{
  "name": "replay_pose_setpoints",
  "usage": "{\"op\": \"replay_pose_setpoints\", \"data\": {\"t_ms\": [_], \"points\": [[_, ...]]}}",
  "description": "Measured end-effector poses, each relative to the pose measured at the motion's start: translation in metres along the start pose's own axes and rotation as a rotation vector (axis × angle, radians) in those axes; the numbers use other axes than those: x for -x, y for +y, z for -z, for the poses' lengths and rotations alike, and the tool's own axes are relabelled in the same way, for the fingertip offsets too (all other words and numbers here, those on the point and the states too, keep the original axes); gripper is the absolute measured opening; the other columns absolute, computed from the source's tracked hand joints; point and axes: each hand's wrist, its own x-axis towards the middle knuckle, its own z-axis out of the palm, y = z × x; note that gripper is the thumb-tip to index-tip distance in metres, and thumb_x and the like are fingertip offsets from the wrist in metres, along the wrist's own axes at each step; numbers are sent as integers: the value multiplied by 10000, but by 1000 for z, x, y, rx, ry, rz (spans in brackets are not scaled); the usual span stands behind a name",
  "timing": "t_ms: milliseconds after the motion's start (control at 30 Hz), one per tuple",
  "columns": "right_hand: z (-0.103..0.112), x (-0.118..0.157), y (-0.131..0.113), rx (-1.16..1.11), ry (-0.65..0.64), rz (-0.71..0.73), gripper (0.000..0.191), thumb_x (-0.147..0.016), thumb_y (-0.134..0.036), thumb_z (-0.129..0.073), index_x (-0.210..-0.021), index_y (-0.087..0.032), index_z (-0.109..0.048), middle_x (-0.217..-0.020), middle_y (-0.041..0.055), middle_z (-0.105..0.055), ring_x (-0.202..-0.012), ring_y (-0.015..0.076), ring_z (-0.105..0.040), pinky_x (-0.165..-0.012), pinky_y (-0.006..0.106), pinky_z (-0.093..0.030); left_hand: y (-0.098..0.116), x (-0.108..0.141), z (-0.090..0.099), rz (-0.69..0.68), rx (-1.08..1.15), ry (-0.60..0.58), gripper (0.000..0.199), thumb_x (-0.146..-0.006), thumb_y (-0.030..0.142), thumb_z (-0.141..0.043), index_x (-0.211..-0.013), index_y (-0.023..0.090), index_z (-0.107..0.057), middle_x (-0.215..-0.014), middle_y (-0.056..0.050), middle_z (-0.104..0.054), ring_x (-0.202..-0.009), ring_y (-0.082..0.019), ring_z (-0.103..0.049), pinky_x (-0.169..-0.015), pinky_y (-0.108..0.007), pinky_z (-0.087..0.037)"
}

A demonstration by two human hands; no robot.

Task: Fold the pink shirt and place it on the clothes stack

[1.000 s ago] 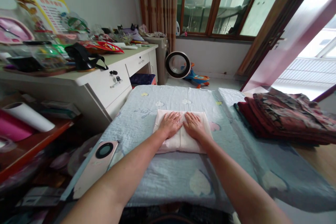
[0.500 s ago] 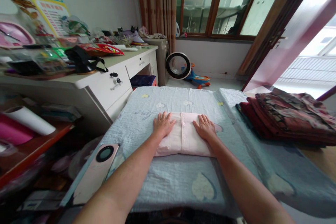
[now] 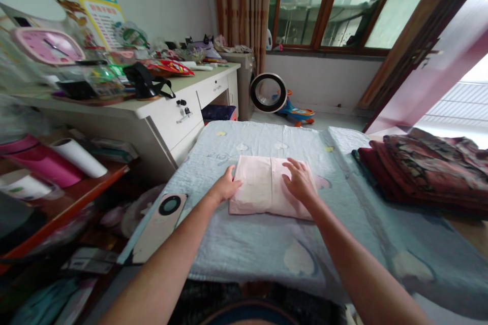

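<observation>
Near edge, left: a pink phone (image 3: 158, 226) lies face down on the light blue quilt (image 3: 244, 249), close to its left border.
Centre of the quilt: a folded pale pink shirt (image 3: 267, 188) lies flat, a neat rectangle with its button strip running down the middle.
Left hand (image 3: 224, 189): at the shirt's left edge, fingers curled against the fold, thumb on top; whether it grips the cloth cannot be told.
Right hand (image 3: 301, 183): spread open, palm down on the right half of the shirt, holding nothing.
Hands: apart, one on each side of the button strip.
Right of the shirt: a stack of folded dark red patterned clothes (image 3: 423, 167), well apart from it.
Left side: a white bench (image 3: 168, 106) with drawers, crowded with small items and a pink clock (image 3: 49, 46).
Far floor: a ring-shaped fan (image 3: 268, 93) beside a toy car (image 3: 299, 111), under the window.
</observation>
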Motion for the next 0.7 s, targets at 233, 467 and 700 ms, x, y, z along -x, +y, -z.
{"op": "replay_pose_setpoints", "data": {"t_ms": [233, 467, 700], "points": [[-29, 23, -66, -453, -136, 317, 178, -855, -98, -525, -884, -184, -678, -1003, 68, -684, -944, 162, -634, -888, 300, -488, -9, 16, -9, -29, 78, 12, 697, -758, 220, -684, -1393, 138, -408, -1042, -93, -715, -920, -218, -674, -817, -313, -516], [-29, 32, -74, -533, -124, 317, 141, -865, -123, -520, -856, -201, -638, -966, 58, -671, -926, 169, -624, -871, 309, -476, -21, 21, -10, -97, 190, 15, 654, -820, 191, -594, -1433, 157, -369, -838, -17, -694, -739, -160, -659, -747, -288, -527], [-35, 44, -99, -310, -208, 375, 241, -795, -227, -705, -1014, -216, -606, -1059, 52, -627, -993, 207, -578, -899, 356, -433, -20, 22, -3, -143, 165, -24, 627, -809, 207, -562, -1421, 199, -423, -785, 18, -664, -688, -143, -620, -747, -287, -528]]}}
